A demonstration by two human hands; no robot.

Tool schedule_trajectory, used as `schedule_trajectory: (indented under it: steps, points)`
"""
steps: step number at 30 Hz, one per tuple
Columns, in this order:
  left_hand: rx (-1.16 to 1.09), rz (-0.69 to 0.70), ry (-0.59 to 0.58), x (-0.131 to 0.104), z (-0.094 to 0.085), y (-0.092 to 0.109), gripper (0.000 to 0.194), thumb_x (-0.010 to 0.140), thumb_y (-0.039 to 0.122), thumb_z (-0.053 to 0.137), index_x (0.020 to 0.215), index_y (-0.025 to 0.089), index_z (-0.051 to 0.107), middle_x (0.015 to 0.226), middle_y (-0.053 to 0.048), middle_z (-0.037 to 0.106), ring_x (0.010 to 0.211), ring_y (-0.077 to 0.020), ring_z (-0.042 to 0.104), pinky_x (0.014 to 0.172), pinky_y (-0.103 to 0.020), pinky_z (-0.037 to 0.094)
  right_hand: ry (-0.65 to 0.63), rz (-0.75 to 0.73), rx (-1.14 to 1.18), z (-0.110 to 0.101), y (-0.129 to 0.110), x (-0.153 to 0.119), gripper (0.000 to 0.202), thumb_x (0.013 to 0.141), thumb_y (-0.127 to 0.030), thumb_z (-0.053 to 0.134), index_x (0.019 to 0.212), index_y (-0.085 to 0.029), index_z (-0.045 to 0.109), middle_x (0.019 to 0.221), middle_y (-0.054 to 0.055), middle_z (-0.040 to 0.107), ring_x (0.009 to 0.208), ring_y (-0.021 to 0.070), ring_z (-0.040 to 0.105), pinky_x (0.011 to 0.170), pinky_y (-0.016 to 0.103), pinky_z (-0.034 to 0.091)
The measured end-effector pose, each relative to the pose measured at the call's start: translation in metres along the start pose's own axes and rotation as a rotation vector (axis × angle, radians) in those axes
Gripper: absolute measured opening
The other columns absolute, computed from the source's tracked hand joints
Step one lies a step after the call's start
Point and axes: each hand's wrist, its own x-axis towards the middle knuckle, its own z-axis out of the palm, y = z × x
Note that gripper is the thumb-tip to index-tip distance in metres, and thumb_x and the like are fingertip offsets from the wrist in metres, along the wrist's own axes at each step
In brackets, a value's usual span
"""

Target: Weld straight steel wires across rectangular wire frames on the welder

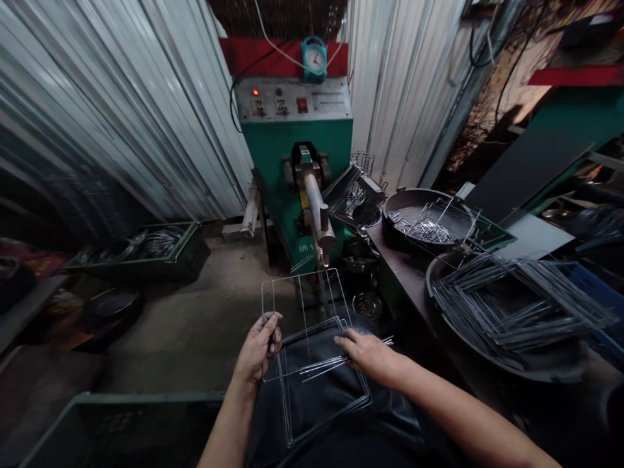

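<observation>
My left hand pinches the left side of a rectangular wire frame, held tilted in front of the machine's electrodes. Thin cross wires run along the frame. Several loose straight metal rods lie under my right hand, whose fingers close around them near the frame's right side. More wire frames rest on the dark apron over my lap, below both hands. Just beyond the held frame stands a green spot welder, with its upper electrode arm pointing toward me.
On the right bench, a round black pan holds short metal pieces, and a larger pan carries stacked wire frames. A green crate stands left on the floor; another crate is at lower left. A teal clock tops the welder.
</observation>
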Motion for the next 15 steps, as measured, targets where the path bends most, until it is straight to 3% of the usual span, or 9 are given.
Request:
schedule_trajectory:
  steps: [15]
  points:
    - [-0.012, -0.037, 0.005, 0.009, 0.004, 0.003, 0.031, 0.065, 0.041, 0.062, 0.08, 0.018, 0.048, 0.041, 0.008, 0.044, 0.031, -0.0021, 0.027, 0.034, -0.014, 0.02, -0.059, 0.029, 0.001, -0.016, 0.002, 0.008, 0.037, 0.08, -0.021, 0.053, 0.115, -0.016, 0.044, 0.105, 0.012, 0.051, 0.081, 0.0199, 0.059, 0.066, 0.029, 0.046]
